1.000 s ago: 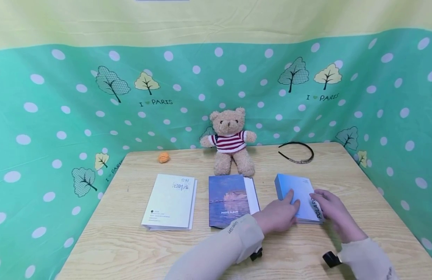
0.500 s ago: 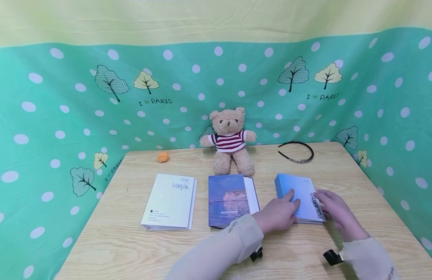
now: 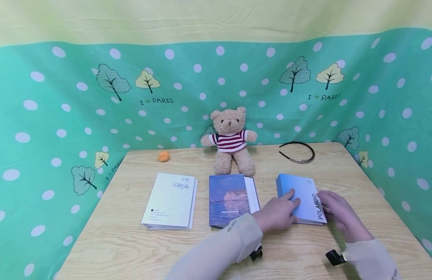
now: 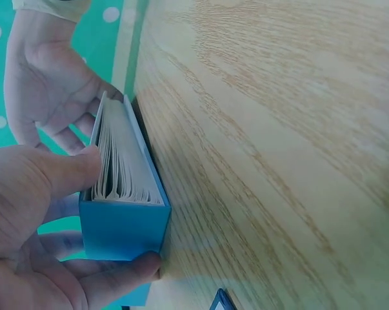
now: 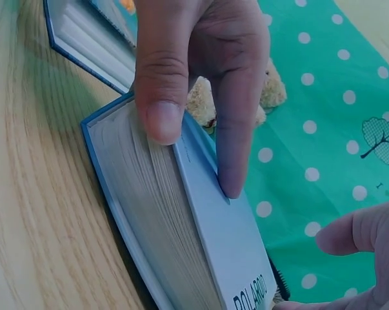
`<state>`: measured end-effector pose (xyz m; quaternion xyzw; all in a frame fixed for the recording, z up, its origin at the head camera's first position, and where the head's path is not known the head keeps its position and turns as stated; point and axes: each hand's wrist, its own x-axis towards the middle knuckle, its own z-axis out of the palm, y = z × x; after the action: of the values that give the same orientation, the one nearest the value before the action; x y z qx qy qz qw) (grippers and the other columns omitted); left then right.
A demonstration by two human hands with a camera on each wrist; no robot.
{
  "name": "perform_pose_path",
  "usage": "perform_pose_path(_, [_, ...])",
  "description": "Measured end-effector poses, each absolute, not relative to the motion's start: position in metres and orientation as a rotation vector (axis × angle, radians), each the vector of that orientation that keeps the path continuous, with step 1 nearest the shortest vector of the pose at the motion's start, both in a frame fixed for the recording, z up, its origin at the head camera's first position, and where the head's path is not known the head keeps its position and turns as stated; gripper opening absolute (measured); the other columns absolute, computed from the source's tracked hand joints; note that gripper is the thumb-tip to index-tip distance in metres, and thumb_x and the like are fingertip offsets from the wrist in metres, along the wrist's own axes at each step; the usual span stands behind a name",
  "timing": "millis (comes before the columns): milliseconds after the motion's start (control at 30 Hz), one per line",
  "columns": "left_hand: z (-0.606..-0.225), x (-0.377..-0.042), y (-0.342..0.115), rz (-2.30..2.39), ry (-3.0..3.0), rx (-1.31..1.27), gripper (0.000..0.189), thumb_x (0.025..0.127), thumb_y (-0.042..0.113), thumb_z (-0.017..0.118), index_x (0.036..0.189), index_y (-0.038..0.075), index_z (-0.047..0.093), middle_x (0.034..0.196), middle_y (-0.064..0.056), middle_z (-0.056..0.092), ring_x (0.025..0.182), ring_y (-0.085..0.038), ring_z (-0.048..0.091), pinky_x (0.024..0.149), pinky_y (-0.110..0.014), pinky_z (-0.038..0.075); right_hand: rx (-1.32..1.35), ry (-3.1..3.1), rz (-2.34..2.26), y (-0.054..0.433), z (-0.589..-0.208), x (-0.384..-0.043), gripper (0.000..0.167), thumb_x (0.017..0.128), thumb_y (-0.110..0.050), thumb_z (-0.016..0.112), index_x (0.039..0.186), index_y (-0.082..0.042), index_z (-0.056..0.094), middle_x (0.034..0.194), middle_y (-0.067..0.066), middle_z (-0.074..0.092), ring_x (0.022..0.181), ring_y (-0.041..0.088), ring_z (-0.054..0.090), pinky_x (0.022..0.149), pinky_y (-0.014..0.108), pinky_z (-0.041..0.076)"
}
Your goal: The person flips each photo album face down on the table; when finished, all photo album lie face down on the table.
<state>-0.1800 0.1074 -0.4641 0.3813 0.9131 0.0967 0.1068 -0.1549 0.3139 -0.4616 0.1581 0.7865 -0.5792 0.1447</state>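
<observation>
A blue photo album [image 3: 305,190] marked POLAROID lies closed on the table at the right in the head view. My left hand [image 3: 276,214] holds its spine side, two fingers on the cover and the thumb [image 5: 163,119] against the page edges in the right wrist view. At the opposite long edge is my right hand [image 3: 344,217], fingers loosely bent near the cover's rim; the left wrist view shows this hand [image 4: 55,84] beyond the album's far end. Whether its fingertips press the album is partly hidden. Thick page edges [image 4: 123,155] face the left wrist camera.
Left of the blue album lie a painted-cover photo album [image 3: 227,198] and a white album [image 3: 169,200]. A teddy bear [image 3: 230,142] sits at the back. A black headband [image 3: 301,159] and a small orange object [image 3: 163,156] lie on the wooden table [image 3: 132,252].
The blue album's cover edge has shifted slightly right, and my right hand has moved slightly right. My left hand stays almost where it was on the spine side.
</observation>
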Motion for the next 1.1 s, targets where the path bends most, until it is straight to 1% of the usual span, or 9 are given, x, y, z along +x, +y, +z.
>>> perform_pose_path(167, [-0.4623, -0.1796, 0.1070, 0.281, 2.692, 1.116, 0.061, 0.095, 0.043, 0.058, 0.150, 0.026, 0.038, 0.161, 0.000, 0.020, 0.132, -0.014, 0.043, 0.101, -0.024, 0.043, 0.419, 2.293, -1.658, 0.3167, -0.4635, -0.1545, 0.073, 0.105, -0.041, 0.030, 0.146, 0.018, 0.014, 0.144, 0.038, 0.032, 0.121, 0.034, 0.048, 0.084, 0.031, 0.049])
perform_pose_path(267, [-0.4622, -0.1792, 0.1072, 0.275, 2.700, 1.115, 0.061, 0.096, 0.043, 0.058, 0.150, 0.025, 0.038, 0.161, 0.000, 0.020, 0.131, -0.014, 0.045, 0.100, -0.023, 0.043, 0.406, 2.277, -1.664, 0.3190, -0.4639, -0.1543, 0.075, 0.105, -0.043, 0.031, 0.146, 0.018, 0.012, 0.145, 0.037, 0.033, 0.118, 0.028, 0.050, 0.083, 0.030, 0.049])
perform_pose_path(500, [-0.4626, -0.1784, 0.1075, 0.275, 2.702, 1.103, 0.061, 0.096, 0.042, 0.058, 0.151, 0.026, 0.038, 0.161, 0.001, 0.020, 0.130, -0.014, 0.047, 0.100, -0.022, 0.044, 0.409, 2.227, -1.690, 0.3224, -0.4656, -0.1549, 0.077, 0.105, -0.044, 0.030, 0.147, 0.016, 0.008, 0.147, 0.037, 0.026, 0.126, 0.039, 0.041, 0.088, 0.034, 0.046])
perform_pose_path(567, [-0.4623, -0.1781, 0.1076, 0.276, 2.699, 1.099, 0.061, 0.095, 0.042, 0.059, 0.150, 0.026, 0.038, 0.161, 0.001, 0.020, 0.130, -0.014, 0.047, 0.100, -0.023, 0.044, 0.406, 2.228, -1.688, 0.3231, -0.4661, -0.1547, 0.077, 0.105, -0.044, 0.030, 0.147, 0.016, 0.008, 0.147, 0.037, 0.027, 0.125, 0.038, 0.041, 0.087, 0.034, 0.045])
perform_pose_path(700, [-0.4608, -0.1775, 0.1082, 0.272, 2.697, 1.098, 0.061, 0.095, 0.042, 0.059, 0.150, 0.025, 0.039, 0.161, 0.001, 0.020, 0.132, -0.013, 0.043, 0.100, -0.022, 0.043, 0.401, 2.243, -1.682, 0.3238, -0.4663, -0.1537, 0.074, 0.106, -0.042, 0.031, 0.147, 0.016, 0.010, 0.142, 0.035, 0.035, 0.112, 0.024, 0.052, 0.084, 0.031, 0.047])
perform_pose_path(767, [-0.4601, -0.1769, 0.1085, 0.262, 2.704, 1.109, 0.060, 0.095, 0.041, 0.059, 0.150, 0.025, 0.040, 0.161, 0.000, 0.021, 0.133, -0.013, 0.042, 0.099, -0.022, 0.044, 0.393, 2.252, -1.677, 0.3235, -0.4658, -0.1529, 0.074, 0.106, -0.041, 0.032, 0.146, 0.017, 0.011, 0.139, 0.034, 0.038, 0.105, 0.016, 0.054, 0.083, 0.030, 0.048])
perform_pose_path(833, [-0.4600, -0.1763, 0.1087, 0.252, 2.716, 1.120, 0.060, 0.095, 0.041, 0.060, 0.149, 0.024, 0.041, 0.160, -0.001, 0.023, 0.133, -0.012, 0.043, 0.098, -0.022, 0.045, 0.386, 2.256, -1.673, 0.3227, -0.4652, -0.1524, 0.074, 0.106, -0.041, 0.032, 0.146, 0.017, 0.010, 0.139, 0.034, 0.038, 0.103, 0.012, 0.054, 0.083, 0.030, 0.048])
perform_pose_path(900, [-0.4593, -0.1756, 0.1088, 0.253, 2.726, 1.122, 0.060, 0.095, 0.040, 0.060, 0.149, 0.023, 0.041, 0.160, -0.002, 0.024, 0.131, -0.013, 0.045, 0.096, -0.022, 0.046, 0.380, 2.261, -1.666, 0.3217, -0.4645, -0.1519, 0.074, 0.106, -0.040, 0.032, 0.146, 0.017, 0.010, 0.141, 0.035, 0.036, 0.106, 0.013, 0.054, 0.083, 0.029, 0.048])
perform_pose_path(1100, [-0.4576, -0.1706, 0.1100, 0.272, 2.746, 1.078, 0.058, 0.095, 0.041, 0.059, 0.149, 0.025, 0.042, 0.160, -0.002, 0.024, 0.126, -0.016, 0.051, 0.097, -0.025, 0.047, 0.408, 2.260, -1.660, 0.3182, -0.4632, -0.1522, 0.075, 0.105, -0.041, 0.034, 0.148, 0.015, 0.008, 0.145, 0.035, 0.030, 0.124, 0.036, 0.045, 0.086, 0.029, 0.046])
